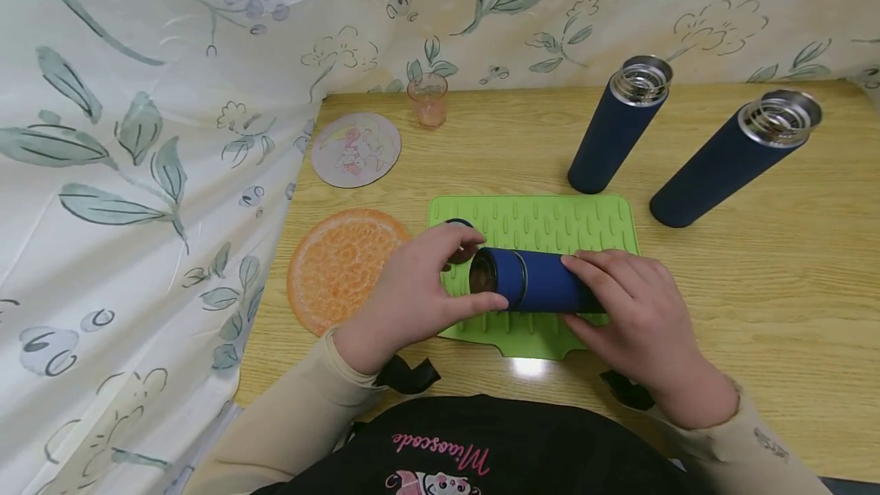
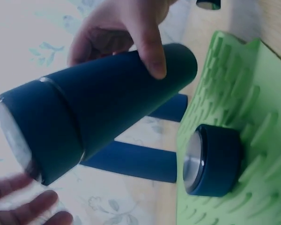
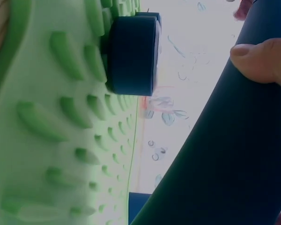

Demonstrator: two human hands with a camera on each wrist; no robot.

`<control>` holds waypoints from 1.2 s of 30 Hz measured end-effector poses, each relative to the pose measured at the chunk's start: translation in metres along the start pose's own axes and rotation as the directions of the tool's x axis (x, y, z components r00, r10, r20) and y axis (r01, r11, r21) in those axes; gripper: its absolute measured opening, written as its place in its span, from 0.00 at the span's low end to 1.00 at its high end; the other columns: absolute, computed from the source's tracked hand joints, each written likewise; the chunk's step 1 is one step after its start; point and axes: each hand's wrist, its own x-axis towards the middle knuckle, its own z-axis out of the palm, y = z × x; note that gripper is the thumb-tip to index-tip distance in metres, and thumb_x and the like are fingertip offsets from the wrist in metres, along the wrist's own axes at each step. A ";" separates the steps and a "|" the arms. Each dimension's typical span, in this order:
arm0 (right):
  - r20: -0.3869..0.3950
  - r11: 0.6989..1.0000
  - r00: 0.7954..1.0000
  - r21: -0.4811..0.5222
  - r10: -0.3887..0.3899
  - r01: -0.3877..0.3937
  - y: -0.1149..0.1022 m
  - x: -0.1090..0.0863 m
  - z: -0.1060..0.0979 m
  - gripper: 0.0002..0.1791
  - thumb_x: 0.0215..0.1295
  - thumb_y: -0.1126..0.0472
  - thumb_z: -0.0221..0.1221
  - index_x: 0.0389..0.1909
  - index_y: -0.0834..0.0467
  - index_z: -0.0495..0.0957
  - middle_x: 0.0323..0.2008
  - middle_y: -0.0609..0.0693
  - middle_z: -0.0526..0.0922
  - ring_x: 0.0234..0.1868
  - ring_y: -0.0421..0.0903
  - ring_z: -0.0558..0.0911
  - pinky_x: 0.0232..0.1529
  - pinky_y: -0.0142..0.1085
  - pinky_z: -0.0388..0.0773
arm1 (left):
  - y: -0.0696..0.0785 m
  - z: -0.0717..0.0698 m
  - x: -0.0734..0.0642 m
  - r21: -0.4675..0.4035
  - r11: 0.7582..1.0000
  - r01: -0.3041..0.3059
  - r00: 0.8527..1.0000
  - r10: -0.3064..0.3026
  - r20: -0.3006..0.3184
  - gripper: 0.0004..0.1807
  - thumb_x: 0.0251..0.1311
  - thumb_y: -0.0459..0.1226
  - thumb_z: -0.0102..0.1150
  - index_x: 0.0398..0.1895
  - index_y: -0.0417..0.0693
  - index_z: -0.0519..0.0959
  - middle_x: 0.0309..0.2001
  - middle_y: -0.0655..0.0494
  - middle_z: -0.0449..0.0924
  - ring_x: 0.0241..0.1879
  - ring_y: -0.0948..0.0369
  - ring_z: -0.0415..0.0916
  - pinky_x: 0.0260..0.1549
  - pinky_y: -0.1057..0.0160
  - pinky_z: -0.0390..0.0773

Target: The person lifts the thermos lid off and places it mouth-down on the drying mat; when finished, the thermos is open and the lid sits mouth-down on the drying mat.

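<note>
A dark blue flask (image 1: 550,281) is held tilted above the green ridged mat (image 1: 536,212). My right hand (image 1: 639,312) grips its body, the thumb lying along the wall in the right wrist view. At the other end, a seam sets off a blue cap section (image 2: 42,131) with a shiny end face. My left hand (image 1: 419,289) is around this end, fingers spread and relaxed, thumb by the near edge; firm contact cannot be made out. A loose blue cap (image 2: 218,159) with a silvery face stands on the mat, and the left hand partly hides it in the head view.
Two uncapped dark blue flasks (image 1: 619,124) (image 1: 729,163) stand at the back right. Left of the mat lies an orange round mat (image 1: 347,270), with a pink round coaster (image 1: 355,150) behind it and a pinkish glass (image 1: 429,101). A floral curtain (image 1: 172,136) borders the table.
</note>
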 end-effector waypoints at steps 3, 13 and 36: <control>-0.002 1.000 1.000 0.003 0.012 -0.012 0.003 -0.002 0.001 0.37 0.81 0.33 0.53 0.61 0.62 0.87 0.52 0.62 0.90 0.48 0.66 0.89 0.43 0.62 0.79 | -0.006 -0.001 0.001 0.041 0.981 -0.187 0.981 0.185 0.060 0.49 0.53 0.52 0.88 0.77 0.48 0.77 0.73 0.51 0.80 0.71 0.54 0.79 0.69 0.51 0.81; 0.006 1.000 1.000 0.018 0.008 -0.009 0.003 -0.002 0.001 0.36 0.82 0.32 0.53 0.62 0.61 0.87 0.53 0.61 0.90 0.49 0.64 0.89 0.43 0.60 0.78 | -0.009 -0.001 0.001 0.045 0.918 -0.395 0.919 0.394 0.018 0.33 0.57 0.41 0.86 0.66 0.47 0.85 0.67 0.48 0.84 0.66 0.53 0.81 0.66 0.56 0.82; -0.178 0.898 0.881 0.064 0.439 -0.435 0.033 -0.028 -0.039 0.55 0.63 0.19 0.64 0.65 0.67 0.82 0.56 0.60 0.89 0.59 0.35 0.83 0.64 0.18 0.62 | -0.017 -0.014 0.004 0.017 0.985 -0.171 0.978 0.172 -0.114 0.31 0.58 0.47 0.82 0.63 0.45 0.86 0.56 0.53 0.87 0.51 0.60 0.82 0.48 0.59 0.86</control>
